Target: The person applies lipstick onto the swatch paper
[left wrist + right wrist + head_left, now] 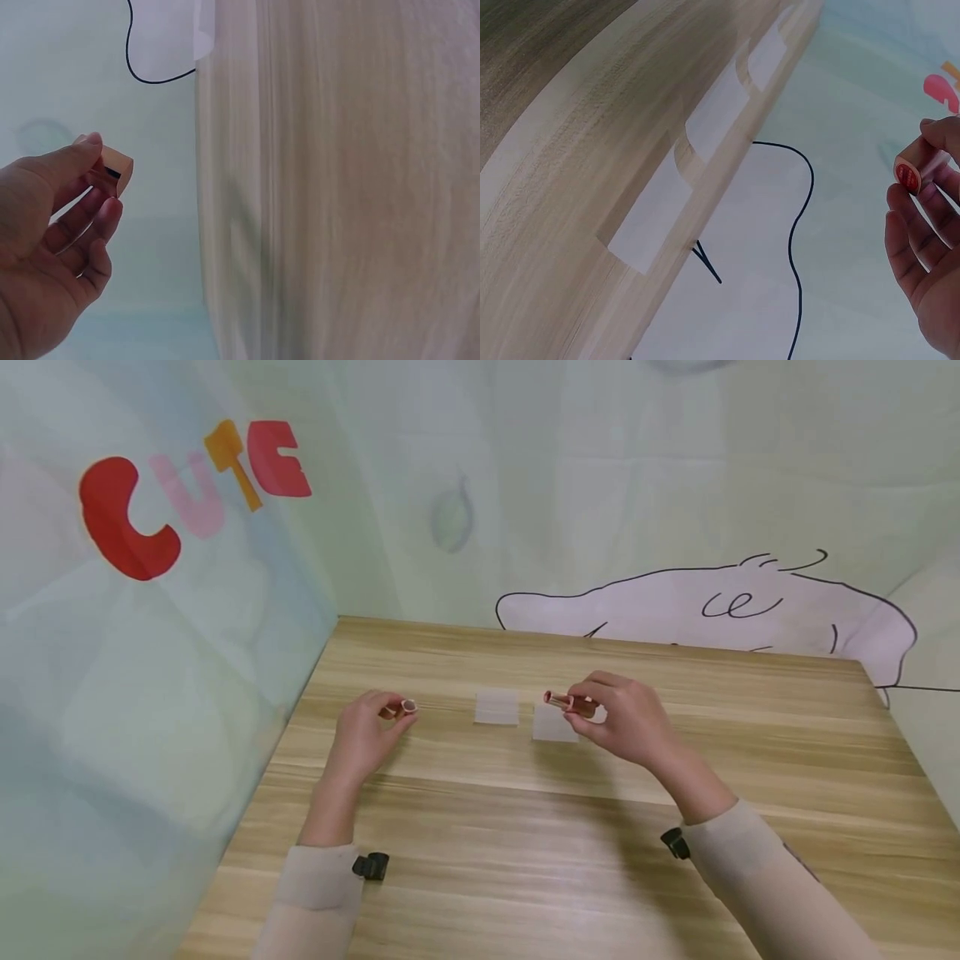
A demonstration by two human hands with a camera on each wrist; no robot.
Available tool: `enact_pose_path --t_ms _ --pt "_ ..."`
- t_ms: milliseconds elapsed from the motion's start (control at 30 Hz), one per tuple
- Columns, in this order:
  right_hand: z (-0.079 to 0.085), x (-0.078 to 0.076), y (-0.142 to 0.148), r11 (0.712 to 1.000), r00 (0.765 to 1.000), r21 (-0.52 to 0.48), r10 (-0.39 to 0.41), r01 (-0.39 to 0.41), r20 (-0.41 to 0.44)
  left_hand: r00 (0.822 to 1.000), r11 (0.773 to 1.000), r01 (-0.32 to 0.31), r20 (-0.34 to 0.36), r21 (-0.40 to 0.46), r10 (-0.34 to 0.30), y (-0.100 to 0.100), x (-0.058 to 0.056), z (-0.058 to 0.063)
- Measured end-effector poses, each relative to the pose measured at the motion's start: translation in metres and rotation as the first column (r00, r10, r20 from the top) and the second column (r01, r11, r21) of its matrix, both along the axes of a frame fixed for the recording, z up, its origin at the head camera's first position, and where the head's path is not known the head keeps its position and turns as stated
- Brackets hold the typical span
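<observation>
My left hand [365, 733] pinches a lipstick cap [408, 706] between thumb and fingers, its open end facing right in the head view. The left wrist view shows this rose-gold, square-sided cap [116, 166] at the fingertips. With thumb and fingertips my right hand [628, 717] grips a lipstick [582, 706], uncapped, its narrower metallic end pointing left toward the cap. A round red label on the base of the lipstick [909, 177] shows in the right wrist view. A gap separates the two hands, both raised over the wooden table.
On the wooden table [480, 860] lie white squares [497, 707] in a row, one partly behind my right hand. A printed cloth backdrop [585, 510] stands along the table's back and left edges. My sleeves carry dark wrist mounts [372, 866].
</observation>
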State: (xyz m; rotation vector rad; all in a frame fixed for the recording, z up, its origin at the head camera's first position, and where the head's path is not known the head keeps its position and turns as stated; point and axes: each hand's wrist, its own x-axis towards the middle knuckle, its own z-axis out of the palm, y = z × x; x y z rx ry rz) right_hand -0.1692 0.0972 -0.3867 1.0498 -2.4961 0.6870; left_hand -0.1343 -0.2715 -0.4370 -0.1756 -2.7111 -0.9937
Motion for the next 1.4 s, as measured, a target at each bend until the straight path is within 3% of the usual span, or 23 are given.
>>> enact_pose_path --t_ms 500,933,1400 --pt "-0.003 0.001 0.003 1.000 1.000 -0.002 -0.009 0.009 0.027 0.995 0.998 -0.066 0.079 0.013 0.065 -0.012 -0.002 -0.017" --pt "-0.007 0.000 0.004 1.000 1.000 -0.013 -0.011 0.011 -0.003 0.994 0.997 -0.062 0.093 0.035 0.058 -0.020 -0.004 -0.029" --pt "-0.009 -0.001 0.004 1.000 1.000 -0.015 -0.005 0.005 -0.005 0.982 0.996 -0.078 0.178 0.049 0.068 -0.027 -0.005 -0.031"
